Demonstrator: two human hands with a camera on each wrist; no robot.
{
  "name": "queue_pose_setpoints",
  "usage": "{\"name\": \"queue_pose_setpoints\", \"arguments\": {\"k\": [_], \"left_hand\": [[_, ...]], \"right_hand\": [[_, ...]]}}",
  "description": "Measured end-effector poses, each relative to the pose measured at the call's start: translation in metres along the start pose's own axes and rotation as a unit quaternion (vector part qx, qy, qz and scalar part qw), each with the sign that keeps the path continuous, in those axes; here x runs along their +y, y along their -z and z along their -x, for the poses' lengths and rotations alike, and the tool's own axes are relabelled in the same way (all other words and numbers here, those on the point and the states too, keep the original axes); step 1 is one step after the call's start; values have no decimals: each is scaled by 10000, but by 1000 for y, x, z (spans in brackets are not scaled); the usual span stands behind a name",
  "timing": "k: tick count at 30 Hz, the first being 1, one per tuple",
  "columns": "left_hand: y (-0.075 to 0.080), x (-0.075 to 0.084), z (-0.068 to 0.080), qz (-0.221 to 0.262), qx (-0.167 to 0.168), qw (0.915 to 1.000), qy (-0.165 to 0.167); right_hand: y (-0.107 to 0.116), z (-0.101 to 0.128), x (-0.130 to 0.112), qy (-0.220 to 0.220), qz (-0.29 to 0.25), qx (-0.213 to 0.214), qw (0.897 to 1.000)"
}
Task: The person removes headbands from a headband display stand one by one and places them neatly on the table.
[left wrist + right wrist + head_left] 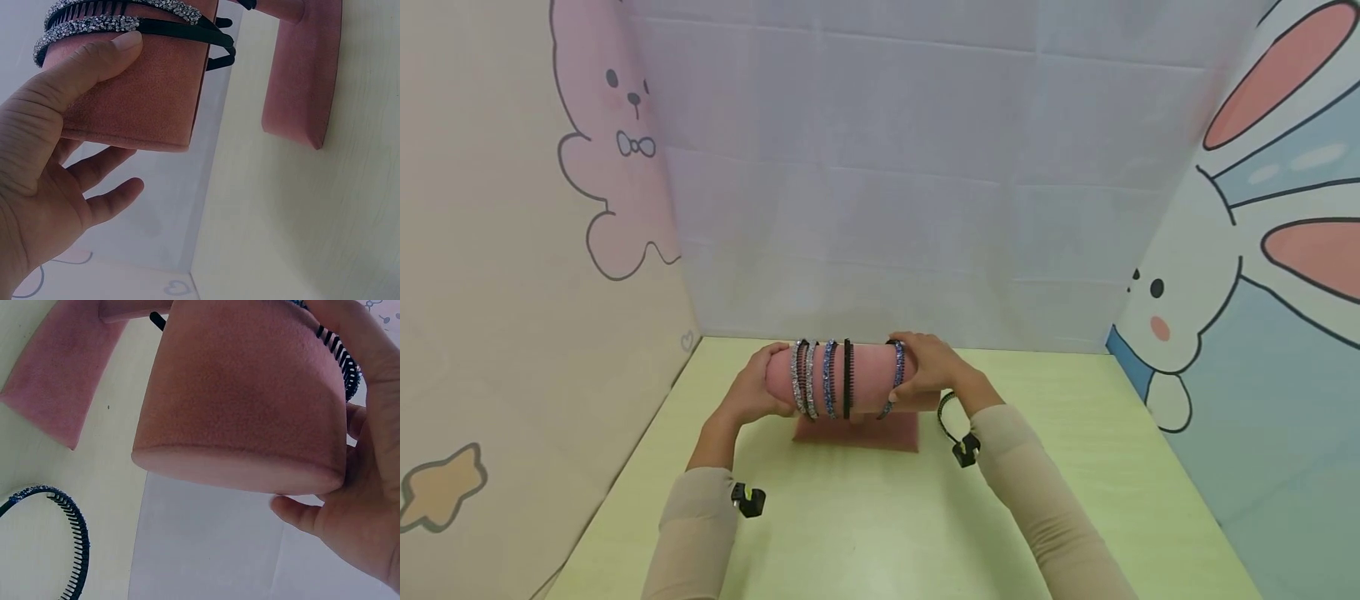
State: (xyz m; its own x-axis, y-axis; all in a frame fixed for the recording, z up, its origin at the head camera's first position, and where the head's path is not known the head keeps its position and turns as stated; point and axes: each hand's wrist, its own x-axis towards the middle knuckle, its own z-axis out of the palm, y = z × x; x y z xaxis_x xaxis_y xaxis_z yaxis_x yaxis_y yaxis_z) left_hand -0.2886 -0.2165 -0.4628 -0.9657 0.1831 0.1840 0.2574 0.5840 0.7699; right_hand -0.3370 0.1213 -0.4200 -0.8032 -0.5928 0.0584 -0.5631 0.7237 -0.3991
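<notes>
Five headbands [827, 379] on pink roll stand [868, 375], one headband [946, 419] loose on table [865, 517]; left hand [752, 390] cups stand end, right hand [928, 371] grips the other.

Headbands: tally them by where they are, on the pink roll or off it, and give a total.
On the pink roll, steadied by the left hand and right hand: 5 headbands, from the silver headband to the blue headband.
On the table: 1, the toothed headband.
Total: 6 headbands.
</notes>
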Motion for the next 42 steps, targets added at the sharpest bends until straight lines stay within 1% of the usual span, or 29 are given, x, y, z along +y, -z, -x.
{"name": "queue_pose_setpoints", "arguments": {"k": [5,10,14,19,25,30,32,34,40,42], "left_hand": [[1,-2,0,-1,14,10000,-22],[1,-5,-1,33,-34,10000,-22],[2,-7,-2,63,-71,9999,-93],[4,-6,-2,78,-94,9999,-35],[4,-7,-2,170,-150,9997,1],[4,-5,-1,188,-178,9997,9],[5,-5,0,186,-174,9997,6],[6,-6,0,157,-176,9997,-29],[11,-8,3,-24,-105,9999,42],[11,-8,4,-6,-76,10000,49]], "right_hand": [[0,3,3,-106,-501,3,9987],[-1,4,8,-132,-563,39,9983],[-1,4,12,-161,-682,55,9975],[-1,6,17,-233,-830,64,9963],[-3,10,25,-323,-1081,103,9936],[-4,16,29,-386,-1451,113,9886],[-4,18,29,-379,-1643,111,9856],[-5,18,30,-341,-1718,130,9844],[-9,16,27,-169,-1778,150,9838],[-11,16,25,-136,-1823,150,9830]]}}
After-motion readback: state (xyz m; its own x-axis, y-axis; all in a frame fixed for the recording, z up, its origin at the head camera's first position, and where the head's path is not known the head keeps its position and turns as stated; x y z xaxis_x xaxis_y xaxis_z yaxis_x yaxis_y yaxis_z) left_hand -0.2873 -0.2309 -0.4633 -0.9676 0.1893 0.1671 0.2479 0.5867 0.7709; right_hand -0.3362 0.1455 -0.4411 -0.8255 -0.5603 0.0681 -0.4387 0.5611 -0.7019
